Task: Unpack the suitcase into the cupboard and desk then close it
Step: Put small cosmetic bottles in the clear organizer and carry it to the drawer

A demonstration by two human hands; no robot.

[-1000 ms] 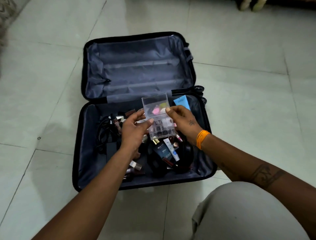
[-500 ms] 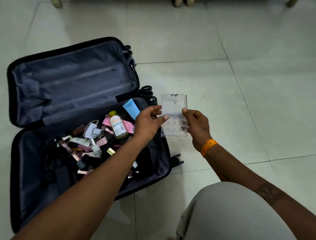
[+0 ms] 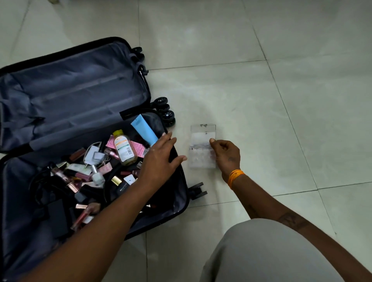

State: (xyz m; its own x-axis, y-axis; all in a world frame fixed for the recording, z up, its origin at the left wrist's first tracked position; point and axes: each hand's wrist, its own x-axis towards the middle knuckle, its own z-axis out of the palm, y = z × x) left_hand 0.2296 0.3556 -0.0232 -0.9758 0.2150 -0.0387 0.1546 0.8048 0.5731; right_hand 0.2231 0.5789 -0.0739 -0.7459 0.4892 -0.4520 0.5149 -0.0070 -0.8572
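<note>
The right hand (image 3: 226,156) is pinching the clear plastic box (image 3: 203,149) at its edge, resting it on the floor (image 3: 281,120) beside the open suitcase (image 3: 80,96), probably for sorting. The left hand (image 3: 159,159), fingers spread and empty, is hovering over the cosmetics (image 3: 104,167) inside.

Pale tiled floor (image 3: 261,60) with thin dark grout lines (image 3: 207,64) crossing it. A grey-clad knee (image 3: 261,253) covers the floor's lower right part. An orange band (image 3: 234,178) sits above the knee, over the tiles. A small pale object (image 3: 53,1) lies at the floor's top left edge, cut off
</note>
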